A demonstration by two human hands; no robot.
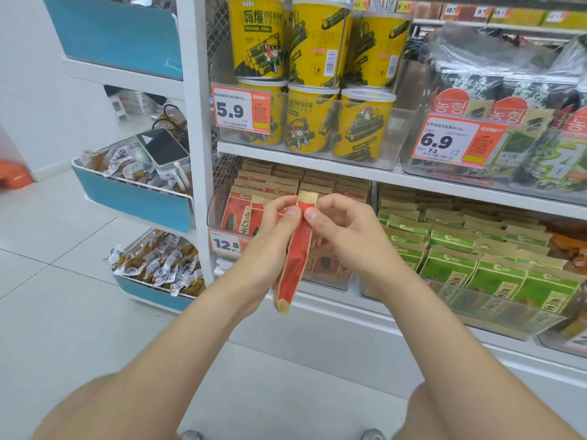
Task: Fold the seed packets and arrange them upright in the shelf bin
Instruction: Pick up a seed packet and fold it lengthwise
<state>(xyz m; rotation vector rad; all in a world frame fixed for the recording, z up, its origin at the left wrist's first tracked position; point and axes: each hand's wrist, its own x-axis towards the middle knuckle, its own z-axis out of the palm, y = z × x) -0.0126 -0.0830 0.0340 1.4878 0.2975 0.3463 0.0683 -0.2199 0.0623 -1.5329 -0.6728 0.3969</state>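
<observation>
A red and kraft-brown seed packet (293,258) hangs edge-on in front of the lower shelf, pinched near its top by both hands. My left hand (274,230) grips it from the left with the thumb on its upper edge. My right hand (343,227) grips it from the right, thumb pressed beside the left thumb. Behind the hands stands a clear shelf bin (216,217) holding several red seed packets (241,214) upright in rows. The packet's lower end points down toward the shelf front.
A clear bin of green seed packets (476,265) sits right of the red ones. Yellow snack tubs (314,119) and seaweed bags (508,128) fill the shelf above. A blue-fronted rack (136,201) with wrapped snacks and a white device (162,150) stands at left. White floor tiles lie below.
</observation>
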